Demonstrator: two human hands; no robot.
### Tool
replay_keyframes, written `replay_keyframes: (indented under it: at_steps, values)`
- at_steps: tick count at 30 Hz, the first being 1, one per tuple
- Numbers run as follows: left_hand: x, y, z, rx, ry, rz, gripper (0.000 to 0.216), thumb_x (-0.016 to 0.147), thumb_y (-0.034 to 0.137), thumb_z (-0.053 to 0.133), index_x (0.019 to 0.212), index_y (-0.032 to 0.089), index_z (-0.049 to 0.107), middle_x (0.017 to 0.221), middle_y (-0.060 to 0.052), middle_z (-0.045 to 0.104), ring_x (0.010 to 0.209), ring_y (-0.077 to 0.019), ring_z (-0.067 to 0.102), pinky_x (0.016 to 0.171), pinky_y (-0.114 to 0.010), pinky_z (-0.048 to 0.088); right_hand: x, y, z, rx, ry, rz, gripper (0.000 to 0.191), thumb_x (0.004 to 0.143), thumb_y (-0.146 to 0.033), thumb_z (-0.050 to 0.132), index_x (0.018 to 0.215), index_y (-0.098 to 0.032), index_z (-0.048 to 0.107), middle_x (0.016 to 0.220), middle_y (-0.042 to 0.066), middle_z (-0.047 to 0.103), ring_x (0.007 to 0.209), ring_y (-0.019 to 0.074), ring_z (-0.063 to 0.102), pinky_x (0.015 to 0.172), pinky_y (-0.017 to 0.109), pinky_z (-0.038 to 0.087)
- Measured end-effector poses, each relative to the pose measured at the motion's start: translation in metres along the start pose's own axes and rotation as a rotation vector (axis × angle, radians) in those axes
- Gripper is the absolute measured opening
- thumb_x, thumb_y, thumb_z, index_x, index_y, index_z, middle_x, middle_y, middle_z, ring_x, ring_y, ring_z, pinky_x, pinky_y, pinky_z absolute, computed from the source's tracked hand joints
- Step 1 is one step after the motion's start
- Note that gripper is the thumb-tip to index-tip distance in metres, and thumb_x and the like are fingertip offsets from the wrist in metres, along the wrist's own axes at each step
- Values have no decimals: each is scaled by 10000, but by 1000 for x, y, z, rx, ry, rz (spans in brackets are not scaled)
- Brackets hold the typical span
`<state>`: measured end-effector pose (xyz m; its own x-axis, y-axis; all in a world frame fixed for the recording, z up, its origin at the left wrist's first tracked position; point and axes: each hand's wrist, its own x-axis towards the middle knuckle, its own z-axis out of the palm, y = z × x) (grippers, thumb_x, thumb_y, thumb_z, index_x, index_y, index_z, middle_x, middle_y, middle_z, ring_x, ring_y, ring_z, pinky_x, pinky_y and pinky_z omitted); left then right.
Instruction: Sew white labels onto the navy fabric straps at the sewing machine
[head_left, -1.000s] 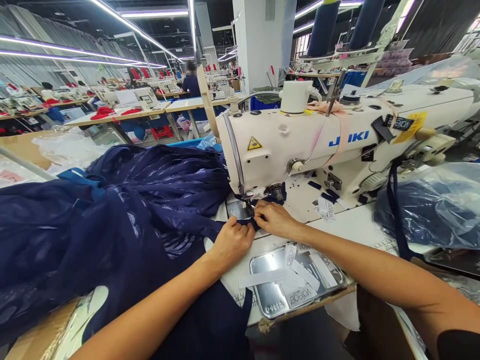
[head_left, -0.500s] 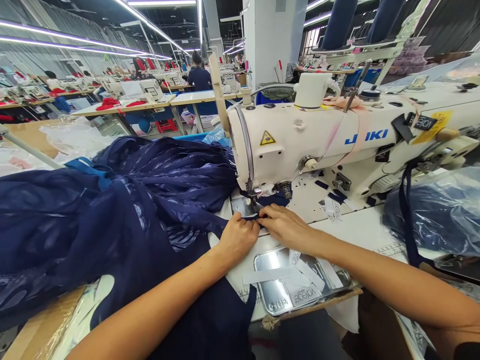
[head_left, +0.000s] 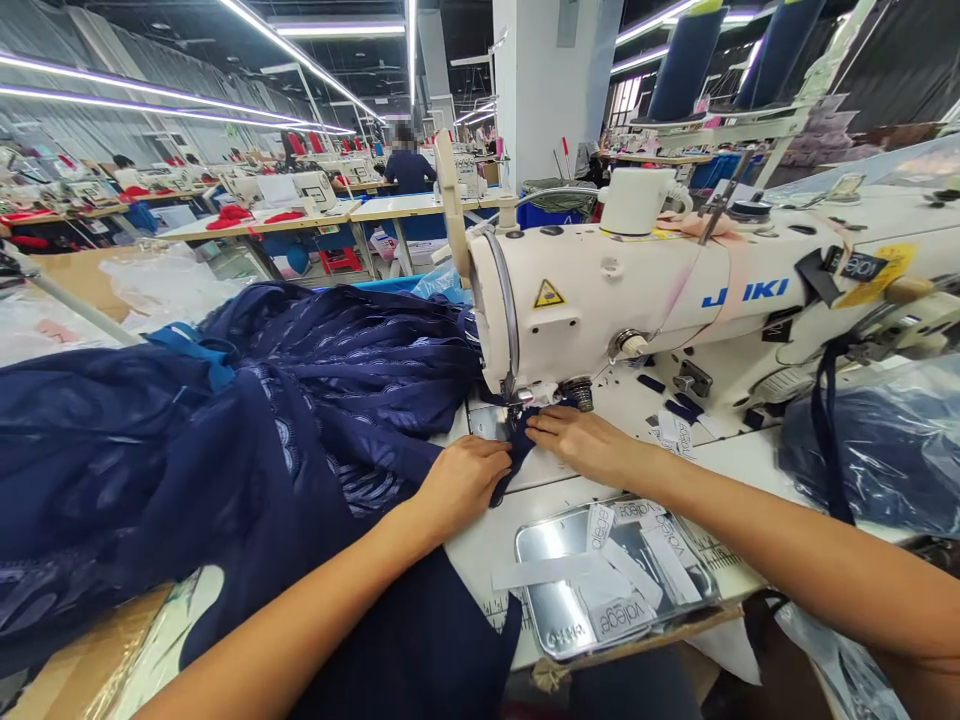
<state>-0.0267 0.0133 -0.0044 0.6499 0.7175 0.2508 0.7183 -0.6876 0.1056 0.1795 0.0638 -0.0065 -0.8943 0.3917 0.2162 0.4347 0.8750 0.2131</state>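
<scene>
At the needle area of a white sewing machine (head_left: pixel 585 290), my two hands work on a piece of navy fabric (head_left: pixel 517 462). My left hand (head_left: pixel 463 480) has its fingers closed at the fabric's left side, just in front of the presser foot (head_left: pixel 514 412). My right hand (head_left: pixel 574 437) grips the other side, fingers together and tips on the cloth, close to the foot. Both thumbs are mostly hidden. A large heap of navy garments (head_left: pixel 360 370) with lacy bands lies left of the machine and drapes over the table edge beneath my left forearm.
A metal tray (head_left: pixel 536 545) with printed white labels (head_left: pixel 622 610) sits at the front edge. Small navy scraps (head_left: pixel 684 405) lie under the machine arm. A plastic bag of navy cloth (head_left: pixel 877 450) is at right. A person (head_left: pixel 409 165) sits farther back among other machines.
The navy fabric has turned and now shows spread between my hands in front of the foot. My left fingers have uncurled somewhat, and my hands are slightly farther apart. The camera view has shifted slightly.
</scene>
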Motion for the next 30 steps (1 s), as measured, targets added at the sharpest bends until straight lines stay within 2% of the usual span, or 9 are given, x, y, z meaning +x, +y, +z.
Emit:
replay_keyframes:
  at_steps: [4, 10, 13, 22, 30]
  values:
    - [8, 12, 1, 104, -3, -36, 148, 805, 88, 481, 760, 153, 606, 959, -46, 671, 799, -180, 617, 730, -315, 462, -1, 5, 8, 17, 75, -17, 300, 807, -41, 452, 1077, -56, 580, 1125, 155, 591, 1036, 232, 553, 825, 326, 513]
    - [11, 18, 2, 200, -20, -48, 131, 787, 70, 494, 749, 149, 591, 847, -34, 672, 704, -171, 595, 654, -303, 434, 0, 10, 11, 53, 92, -33, 315, 803, -32, 450, 1091, -46, 578, 1136, 163, 586, 1057, 233, 551, 836, 316, 514]
    - [11, 18, 3, 224, -15, -51, 131, 785, 66, 491, 748, 148, 587, 809, -26, 665, 692, -169, 585, 648, -299, 426, 1, 10, 12, 73, 94, -31, 326, 790, -23, 464, 1097, -28, 572, 1145, 178, 576, 1062, 240, 548, 855, 321, 504]
    - [17, 22, 7, 262, 23, -59, 166, 789, 46, 449, 772, 140, 585, 782, -38, 652, 695, -169, 570, 663, -301, 403, 2, 11, 9, 112, 69, 52, 337, 803, -21, 440, 1104, -93, 574, 1165, 146, 573, 1062, 221, 550, 804, 326, 522]
    - [22, 22, 8, 254, 26, -70, 205, 775, 15, 416, 750, 136, 579, 756, -47, 649, 679, -175, 567, 643, -312, 382, 4, 12, 10, 94, 44, 78, 358, 802, -16, 427, 1118, -102, 570, 1161, 126, 580, 1050, 217, 555, 804, 325, 515]
